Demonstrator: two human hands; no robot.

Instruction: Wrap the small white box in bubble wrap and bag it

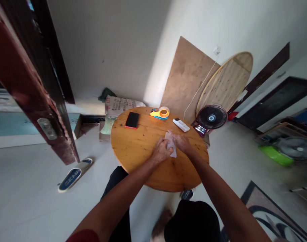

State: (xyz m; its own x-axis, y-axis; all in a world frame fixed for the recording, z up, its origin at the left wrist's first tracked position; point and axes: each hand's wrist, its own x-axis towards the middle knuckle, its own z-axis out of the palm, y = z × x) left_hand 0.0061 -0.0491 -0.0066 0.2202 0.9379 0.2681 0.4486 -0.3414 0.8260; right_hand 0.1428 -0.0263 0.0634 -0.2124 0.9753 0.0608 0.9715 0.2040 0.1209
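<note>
So there's a big dark-red door [19,74] off to the left of the round wooden table [135,151]. The table's my landmark here. Behind it a rectangular board [187,74] leans on the wall, and a round wooden panel [226,80] leans too, just right of the board and partly in front of it. A dark fan [205,116] stands right at the table's far right edge, pretty much hiding the panel's lower part.

Containers: a printed sack [121,105] sits behind the table's far left edge, with some cardboard [102,134] below it. The table's rim cuts off part of the sack, and I can't tell what's in it.

Over the middle of the table, the left hand [162,151] has its fingers curled onto a pale, thin piece [171,153], gripping it. The right hand [182,142] has its fingertips closed on the same piece's upper right side. Too blurry to say what it is.

On the table's far left there's a red-edged phone [132,120], on its far right a white handheld device [181,124], nearest the right hand. An orange tape dispenser [156,113] is by the far rim between them, well clear of both hands.
</note>
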